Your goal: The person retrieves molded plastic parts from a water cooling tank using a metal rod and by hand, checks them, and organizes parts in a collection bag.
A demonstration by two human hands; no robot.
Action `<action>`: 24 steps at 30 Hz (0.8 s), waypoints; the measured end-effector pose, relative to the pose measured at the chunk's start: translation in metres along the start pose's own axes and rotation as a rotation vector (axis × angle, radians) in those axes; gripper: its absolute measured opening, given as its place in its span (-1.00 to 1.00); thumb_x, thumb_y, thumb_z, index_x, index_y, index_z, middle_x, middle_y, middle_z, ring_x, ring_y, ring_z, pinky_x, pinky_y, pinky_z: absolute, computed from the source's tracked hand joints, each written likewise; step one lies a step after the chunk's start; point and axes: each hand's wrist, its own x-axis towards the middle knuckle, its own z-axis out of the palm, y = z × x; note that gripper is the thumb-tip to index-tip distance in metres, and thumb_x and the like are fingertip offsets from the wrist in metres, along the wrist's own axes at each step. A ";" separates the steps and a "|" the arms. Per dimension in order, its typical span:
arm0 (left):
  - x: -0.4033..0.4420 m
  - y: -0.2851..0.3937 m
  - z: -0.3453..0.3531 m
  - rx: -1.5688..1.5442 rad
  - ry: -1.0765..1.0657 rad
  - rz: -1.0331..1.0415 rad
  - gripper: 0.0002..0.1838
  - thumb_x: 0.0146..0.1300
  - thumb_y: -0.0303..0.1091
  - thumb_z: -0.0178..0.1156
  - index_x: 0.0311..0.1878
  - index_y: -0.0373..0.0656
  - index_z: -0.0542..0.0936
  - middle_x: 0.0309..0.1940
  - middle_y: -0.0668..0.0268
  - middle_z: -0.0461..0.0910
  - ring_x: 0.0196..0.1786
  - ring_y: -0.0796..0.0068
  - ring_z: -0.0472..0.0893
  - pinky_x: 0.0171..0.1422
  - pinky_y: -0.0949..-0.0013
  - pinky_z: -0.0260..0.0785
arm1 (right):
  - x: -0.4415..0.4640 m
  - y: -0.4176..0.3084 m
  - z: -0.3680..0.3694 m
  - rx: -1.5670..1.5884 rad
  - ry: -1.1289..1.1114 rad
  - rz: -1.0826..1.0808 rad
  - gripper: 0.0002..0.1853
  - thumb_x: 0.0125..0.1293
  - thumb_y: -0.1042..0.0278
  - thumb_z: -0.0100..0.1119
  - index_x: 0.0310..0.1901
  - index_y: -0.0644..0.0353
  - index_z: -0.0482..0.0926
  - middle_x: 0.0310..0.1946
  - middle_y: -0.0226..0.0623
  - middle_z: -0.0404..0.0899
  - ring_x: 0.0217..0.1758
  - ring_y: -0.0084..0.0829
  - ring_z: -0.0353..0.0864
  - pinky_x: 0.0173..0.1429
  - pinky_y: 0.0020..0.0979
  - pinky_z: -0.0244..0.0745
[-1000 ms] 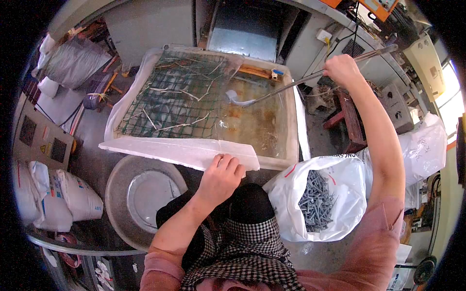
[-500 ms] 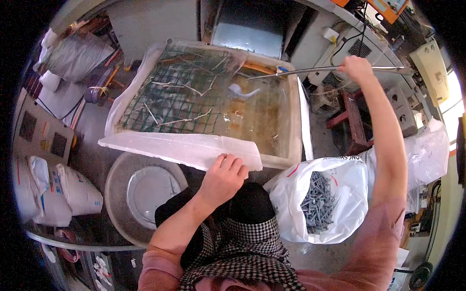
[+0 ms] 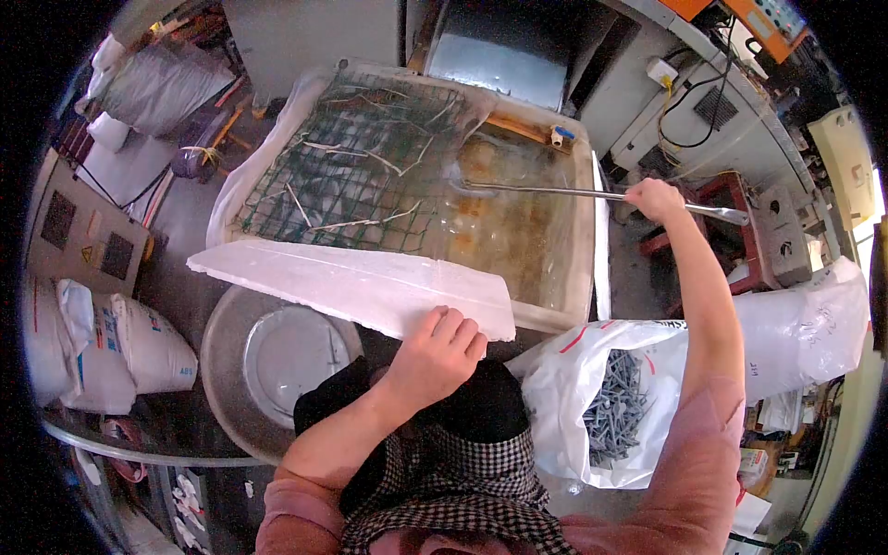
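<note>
My right hand (image 3: 655, 200) is closed round a long thin metal rod (image 3: 564, 191). The rod's far end reaches into the brownish water of a large pale tub (image 3: 580, 268), near a whitish piece whose outline is blurred. A green net (image 3: 342, 176) with pale strips on it covers the tub's left part. My left hand (image 3: 439, 356) has its fingers curled over the right end of a long white foam board (image 3: 370, 282), which lies along the tub's near edge.
A white bag (image 3: 555, 407) full of grey screw-like pieces (image 3: 618, 407) stands at front right. A round basin (image 3: 227, 370) is at front left, with filled sacks (image 3: 153, 347) beyond it. A red stand (image 3: 757, 236) is right of the tub.
The rod has swung lower, its tip now down at the water near the net's edge, and my right hand has come down and slightly left. My left hand stays on the board.
</note>
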 end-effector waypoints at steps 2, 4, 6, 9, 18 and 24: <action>0.000 0.000 0.002 0.021 0.005 -0.001 -0.88 -0.02 -0.32 0.10 -0.42 -0.14 0.50 -0.43 0.30 0.45 -0.19 0.30 0.50 0.07 0.24 0.35 | 0.008 -0.009 0.020 0.046 -0.015 -0.030 -0.72 0.21 0.00 0.09 -0.11 -0.23 0.66 -0.13 -0.15 0.62 -0.05 -0.09 0.60 0.08 -0.15 0.47; 0.000 -0.001 0.002 0.048 0.007 -0.006 -0.88 -0.01 -0.32 0.09 -0.42 -0.14 0.50 -0.43 0.31 0.45 -0.18 0.30 0.50 0.07 0.24 0.36 | 0.028 -0.016 0.048 0.085 -0.010 -0.038 -0.70 0.21 -0.05 0.11 -0.09 -0.23 0.65 -0.12 -0.15 0.62 -0.05 -0.10 0.60 0.07 -0.14 0.47; 0.001 -0.004 0.002 0.029 0.059 0.012 -0.89 0.02 -0.30 0.09 -0.48 -0.12 0.49 -0.48 0.34 0.41 -0.25 0.35 0.47 0.08 0.28 0.34 | 0.034 -0.031 0.062 0.118 -0.016 -0.041 -0.65 0.20 -0.11 0.11 -0.07 -0.20 0.64 -0.11 -0.15 0.62 -0.04 -0.11 0.60 0.07 -0.14 0.47; -0.001 -0.003 0.003 0.035 0.017 0.007 -0.88 -0.01 -0.32 0.10 -0.42 -0.13 0.50 -0.44 0.32 0.45 -0.19 0.32 0.51 0.09 0.25 0.37 | 0.040 -0.057 0.078 0.131 -0.054 -0.042 -0.65 0.23 -0.14 0.07 -0.06 -0.23 0.64 -0.11 -0.16 0.62 -0.01 -0.15 0.59 0.10 -0.16 0.45; 0.000 -0.010 0.003 0.076 -0.015 0.046 -0.85 0.02 -0.29 0.09 -0.41 -0.15 0.52 -0.42 0.31 0.50 -0.18 0.33 0.54 0.07 0.26 0.40 | 0.085 -0.119 0.145 0.285 -0.056 -0.105 -0.65 0.25 -0.19 0.01 -0.04 -0.34 0.62 -0.07 -0.31 0.62 0.00 -0.20 0.59 0.08 -0.17 0.48; 0.002 -0.009 0.006 0.081 -0.038 0.039 -0.85 0.03 -0.30 0.07 -0.40 -0.16 0.52 -0.40 0.30 0.51 -0.17 0.34 0.54 0.06 0.28 0.40 | 0.092 -0.167 0.152 0.331 -0.066 -0.170 -0.67 0.27 -0.10 0.04 -0.01 -0.27 0.61 -0.10 -0.25 0.62 -0.01 -0.17 0.58 0.08 -0.19 0.46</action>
